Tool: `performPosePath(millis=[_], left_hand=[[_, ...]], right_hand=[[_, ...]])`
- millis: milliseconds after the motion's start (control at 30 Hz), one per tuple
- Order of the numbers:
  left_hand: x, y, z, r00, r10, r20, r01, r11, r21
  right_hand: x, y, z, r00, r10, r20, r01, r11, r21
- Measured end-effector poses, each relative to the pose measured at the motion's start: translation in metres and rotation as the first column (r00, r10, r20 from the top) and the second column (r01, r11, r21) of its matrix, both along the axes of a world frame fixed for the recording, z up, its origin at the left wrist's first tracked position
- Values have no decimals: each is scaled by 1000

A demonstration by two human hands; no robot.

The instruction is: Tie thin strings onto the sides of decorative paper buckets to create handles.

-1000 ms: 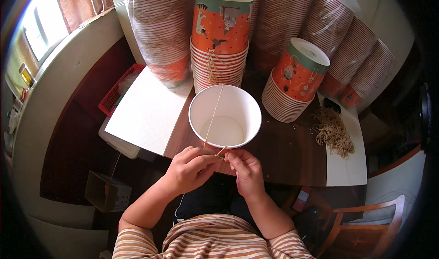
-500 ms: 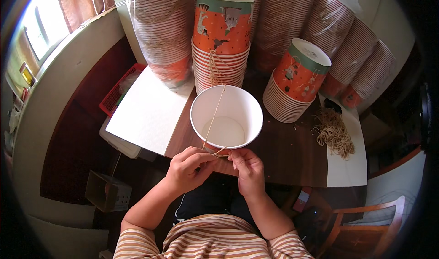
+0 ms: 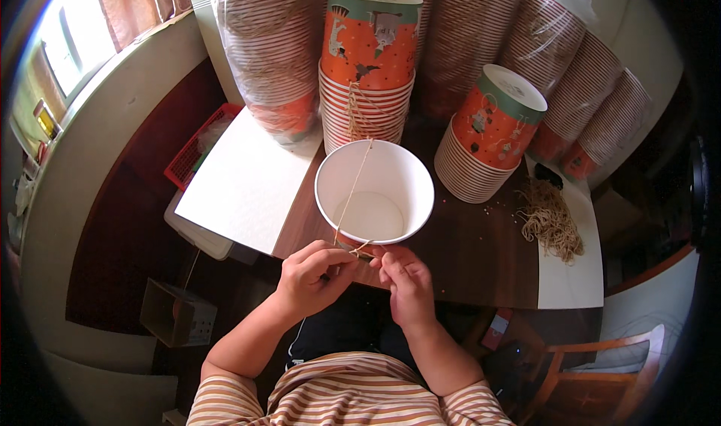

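Observation:
Right in front of me a paper bucket [image 3: 409, 178], white inside with an orange outside, stands open end up near the table's front edge. A thin tan twine [image 3: 351, 194] crosses its mouth from the far rim to the near rim. At the near side, my left hand [image 3: 309, 277] pinches the twine between thumb and fingers. My right hand [image 3: 409, 282] is closed on the twine just to the right, its fingertips close to the rim. A small loop or crossing of twine shows between the two hands; whether it is knotted I cannot tell.
Behind the bucket rises an upside-down stack of orange-and-green buckets [image 3: 372, 39] with twine strands hanging on it. A shorter stack [image 3: 488, 137] stands right, near a tangled twine bundle [image 3: 554, 219]. Plastic-wrapped stacks [image 3: 270, 46] line the back. A red basket [image 3: 182, 172] is at left.
My fingers have shifted slightly on the twine at the near rim. The whole view has moved a little; the bucket and stacks look otherwise the same.

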State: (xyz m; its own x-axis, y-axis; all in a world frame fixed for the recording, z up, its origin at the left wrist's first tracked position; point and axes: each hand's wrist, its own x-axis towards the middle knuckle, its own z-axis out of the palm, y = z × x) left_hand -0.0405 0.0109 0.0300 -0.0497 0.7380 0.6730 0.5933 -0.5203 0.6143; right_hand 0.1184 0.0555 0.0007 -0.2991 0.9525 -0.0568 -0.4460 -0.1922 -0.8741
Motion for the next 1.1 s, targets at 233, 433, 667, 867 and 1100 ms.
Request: performPosePath(millis=[233, 433, 667, 867, 1100], left_hand=[[0, 0, -2, 999, -27, 33, 27, 1000, 5], [0, 1, -3, 999, -29, 21, 30, 999, -15], [2, -2, 8, 999, 18, 35, -16, 997, -74], [8, 0, 9, 998, 50, -49, -54, 995, -81], [7, -2, 11, 998, 24, 57, -13, 982, -187]], right_hand=[[-13, -4, 3, 967, 192, -167, -205, 977, -63], [-17, -5, 10, 982, 83, -172, -98, 992, -84], [-11, -4, 3, 987, 121, -110, -121, 993, 8], [-11, -5, 5, 988, 139, -70, -133, 987, 85], [-10, -2, -3, 994, 26, 104, -49, 974, 219]])
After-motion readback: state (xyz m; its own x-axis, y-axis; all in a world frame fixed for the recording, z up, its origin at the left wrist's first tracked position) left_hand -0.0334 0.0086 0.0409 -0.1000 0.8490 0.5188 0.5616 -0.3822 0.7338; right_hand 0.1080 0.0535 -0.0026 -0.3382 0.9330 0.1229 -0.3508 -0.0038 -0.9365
